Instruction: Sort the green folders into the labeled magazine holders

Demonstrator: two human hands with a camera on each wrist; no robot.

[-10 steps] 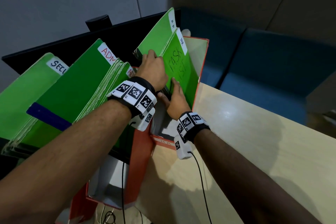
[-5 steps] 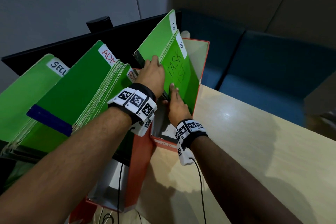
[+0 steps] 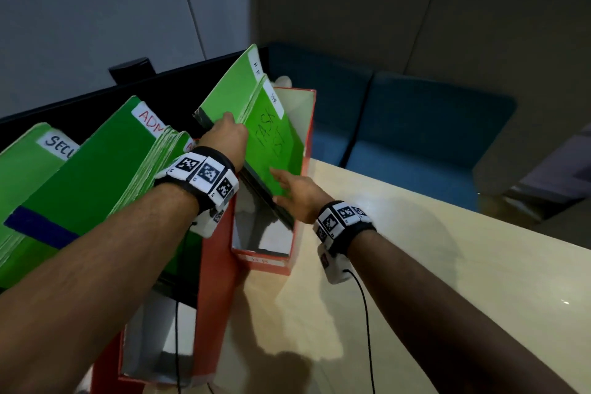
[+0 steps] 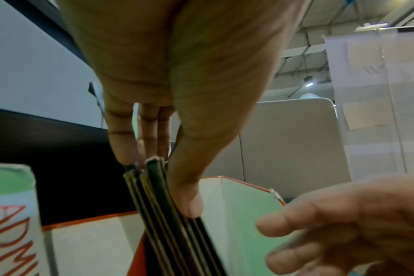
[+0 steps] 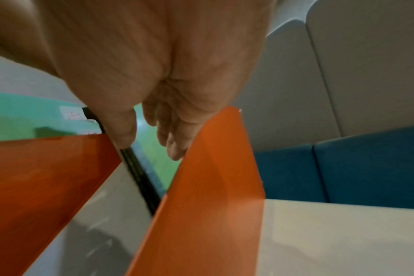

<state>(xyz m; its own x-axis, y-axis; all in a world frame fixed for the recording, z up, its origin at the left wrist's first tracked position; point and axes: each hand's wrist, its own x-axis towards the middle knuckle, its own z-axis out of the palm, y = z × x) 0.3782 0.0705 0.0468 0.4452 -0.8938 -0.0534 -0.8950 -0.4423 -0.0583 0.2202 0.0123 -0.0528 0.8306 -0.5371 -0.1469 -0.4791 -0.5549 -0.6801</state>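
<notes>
Pale table (image 3: 415, 265) carries orange magazine holders (image 3: 220, 265). Rightmost holder (image 3: 305, 125) contains green HR folders (image 3: 230, 93), leaning left. Front folder (image 3: 275, 150) reads "TASK LIST". Left hand (image 3: 225, 137) pinches the folder bundle, thumb against fingers. Right hand (image 3: 295, 193) rests relaxed, fingers straight, against the front folder's lower edge.

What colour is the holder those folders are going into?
Orange-red outside, pale inside: the holder, clearest in the right wrist view.
</notes>
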